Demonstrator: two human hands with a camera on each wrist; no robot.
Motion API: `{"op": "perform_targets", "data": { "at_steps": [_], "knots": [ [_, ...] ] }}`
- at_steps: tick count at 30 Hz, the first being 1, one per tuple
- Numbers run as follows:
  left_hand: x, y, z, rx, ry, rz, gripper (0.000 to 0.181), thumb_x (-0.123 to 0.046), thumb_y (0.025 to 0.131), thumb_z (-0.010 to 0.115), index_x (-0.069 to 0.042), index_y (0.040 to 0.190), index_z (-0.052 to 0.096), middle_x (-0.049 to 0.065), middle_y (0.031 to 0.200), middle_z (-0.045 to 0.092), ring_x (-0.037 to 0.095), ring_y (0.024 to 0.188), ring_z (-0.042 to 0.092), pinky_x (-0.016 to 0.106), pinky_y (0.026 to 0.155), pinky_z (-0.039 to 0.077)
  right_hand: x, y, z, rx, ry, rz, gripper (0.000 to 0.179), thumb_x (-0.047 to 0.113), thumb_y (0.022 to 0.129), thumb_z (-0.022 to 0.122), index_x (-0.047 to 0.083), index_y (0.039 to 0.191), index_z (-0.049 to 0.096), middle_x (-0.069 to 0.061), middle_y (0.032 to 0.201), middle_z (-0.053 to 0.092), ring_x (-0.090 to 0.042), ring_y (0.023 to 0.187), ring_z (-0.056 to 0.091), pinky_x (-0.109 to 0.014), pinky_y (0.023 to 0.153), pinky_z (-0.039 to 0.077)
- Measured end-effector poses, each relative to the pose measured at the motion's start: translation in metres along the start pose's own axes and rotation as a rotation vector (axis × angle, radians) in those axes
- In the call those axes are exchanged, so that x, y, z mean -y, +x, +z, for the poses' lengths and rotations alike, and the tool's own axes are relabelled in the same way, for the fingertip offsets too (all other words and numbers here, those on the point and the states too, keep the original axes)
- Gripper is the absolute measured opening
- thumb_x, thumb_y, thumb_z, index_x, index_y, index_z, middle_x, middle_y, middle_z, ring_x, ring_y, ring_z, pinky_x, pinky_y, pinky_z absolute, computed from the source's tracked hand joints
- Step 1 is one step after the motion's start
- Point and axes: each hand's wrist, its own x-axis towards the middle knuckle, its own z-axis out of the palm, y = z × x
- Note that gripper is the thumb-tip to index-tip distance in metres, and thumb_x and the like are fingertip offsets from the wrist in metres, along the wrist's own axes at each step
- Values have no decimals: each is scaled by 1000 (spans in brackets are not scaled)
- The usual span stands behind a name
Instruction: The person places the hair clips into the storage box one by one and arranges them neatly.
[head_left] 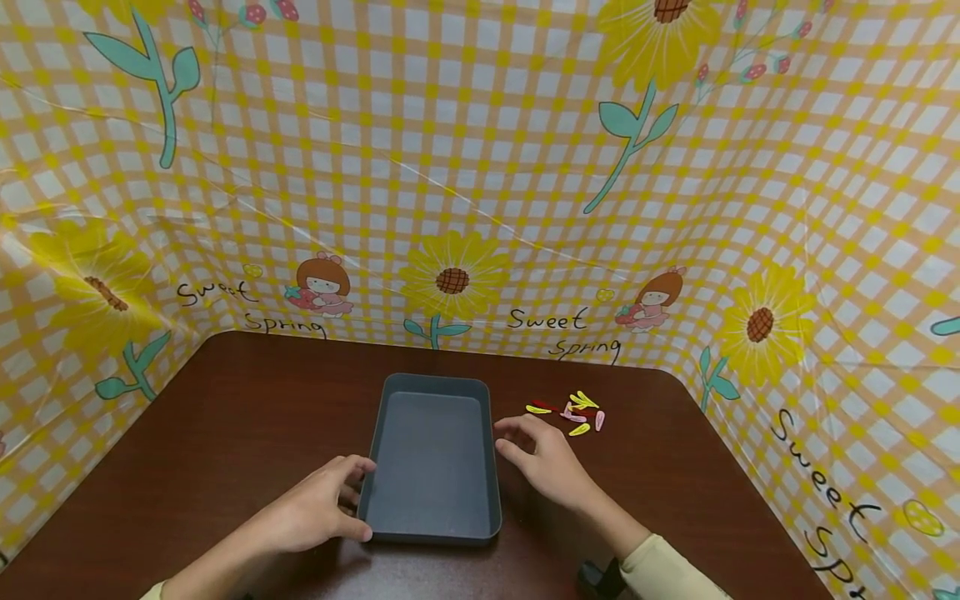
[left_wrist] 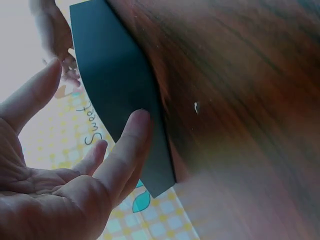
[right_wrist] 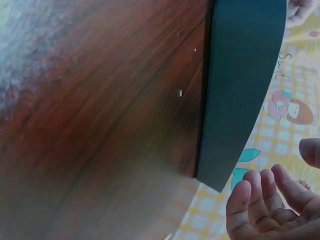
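A dark grey rectangular tray (head_left: 431,467) lies on the table, its long sides running away from me. My left hand (head_left: 318,504) is at the tray's left side, fingers spread and loosely bent. In the left wrist view, a fingertip (left_wrist: 138,120) meets the tray's outer wall (left_wrist: 107,65), and the thumb is raised by the rim. My right hand (head_left: 547,462) hovers beside the tray's right wall, its fingers relaxed and holding nothing. In the right wrist view, the curved fingers (right_wrist: 240,200) are apart from the wall (right_wrist: 242,85).
Several small yellow, pink and red clip-like pieces (head_left: 577,429) lie loosely on the brown table (head_left: 247,408), beyond my right hand. A yellow checked cloth (head_left: 480,183) with sunflowers hangs around the table's back and sides. A black object (head_left: 600,579) is by the right sleeve.
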Motion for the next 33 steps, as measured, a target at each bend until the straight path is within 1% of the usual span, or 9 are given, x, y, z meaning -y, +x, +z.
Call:
{"op": "perform_targets", "data": {
  "at_steps": [5,9,12,15,19,23,27,29,33],
  "knots": [
    [1,-1,1,-2,0,9,70,-17,78,86,0,135,50,22,137,49,34,109,62,47,82,54,-5,0,-4,-9,74,85,25,20,95,71,14,119,70,2,101,66,-14,92,59,-26,77,49],
    [3,-1,1,-10,-1,10,66,-15,78,85,1,133,53,20,136,50,34,109,62,46,81,55,-7,1,-9,8,154,142,26,21,97,68,13,121,69,-4,98,65,-20,85,60,-27,68,50],
    [4,-1,1,-15,-4,10,65,-15,78,86,1,132,53,19,135,51,33,109,62,45,81,55,-10,1,-12,20,218,171,27,19,98,66,8,123,67,-8,95,63,-24,79,60,-30,65,52],
    [5,-1,2,-18,-9,7,65,-14,77,86,1,131,54,18,135,52,32,108,62,44,80,55,-15,1,-14,16,256,195,29,18,99,64,5,125,66,-12,97,64,-23,78,60,-33,65,54],
    [6,0,3,-20,-11,2,64,-14,77,86,1,130,54,17,134,52,31,106,63,43,80,55,-23,2,-17,3,295,248,28,17,100,63,4,125,65,-15,99,65,-20,77,60,-31,66,54],
    [6,0,4,-22,-10,-10,65,-16,77,87,1,130,54,16,134,52,29,105,63,42,80,55,-28,2,-20,-12,337,302,30,17,100,62,2,126,64,-14,99,63,-19,75,59,-29,66,53],
    [7,-2,3,-34,-5,-21,65,-19,78,87,1,130,55,14,134,53,28,104,63,40,78,55,-32,2,-22,-31,374,336,34,18,100,62,0,129,63,-11,94,62,-20,74,60,-30,66,53],
    [6,-1,3,-39,3,-17,63,-19,79,86,1,130,55,14,132,53,27,103,62,39,78,55,-36,2,-24,-46,390,357,35,18,100,62,0,130,62,-11,94,61,-20,74,61,-30,66,54],
    [6,-1,3,-39,9,-14,61,-18,79,86,1,129,55,14,131,53,27,102,62,39,77,55,-41,3,-27,-67,411,397,37,19,100,62,-1,131,61,-15,106,61,-19,74,62,-31,69,55]
  ]
}}
